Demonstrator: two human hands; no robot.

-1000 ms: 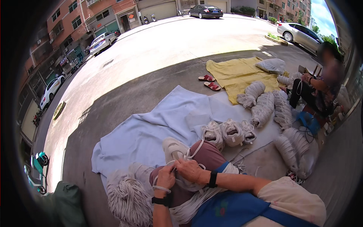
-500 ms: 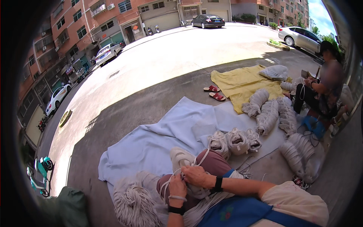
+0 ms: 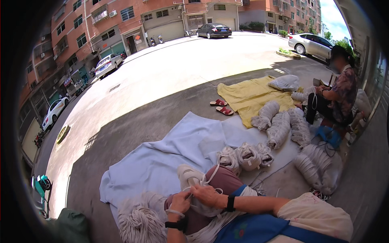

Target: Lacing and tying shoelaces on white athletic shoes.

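Note:
A pale off-white sneaker (image 3: 187, 175) rests across my lap, between my knees, its toe pointing away from me. A white shoelace (image 3: 213, 175) loops up from it over my right knee. My right hand (image 3: 207, 195) is closed in a pinch on the lace at the shoe's upper. Close beside it, my left hand (image 3: 180, 201) has its fingertips pressed together at the lace too. The exact threading point is hidden by my fingers. A bundle of loose white laces (image 3: 142, 227) lies beside my left leg.
Three similar sneakers (image 3: 248, 157) stand in a row on the pale blue cloth (image 3: 162, 152). Beyond are stacked rows of shoes (image 3: 279, 129), a yellow cloth (image 3: 239, 97) and red sandals (image 3: 221, 106). Another person (image 3: 340, 89) sits at the right, holding a white lace.
The view has shifted slightly. My left hand has drawn a little to the left of my right hand, and the lace loop that hung by it no longer shows. Both hands stay at the shoe.

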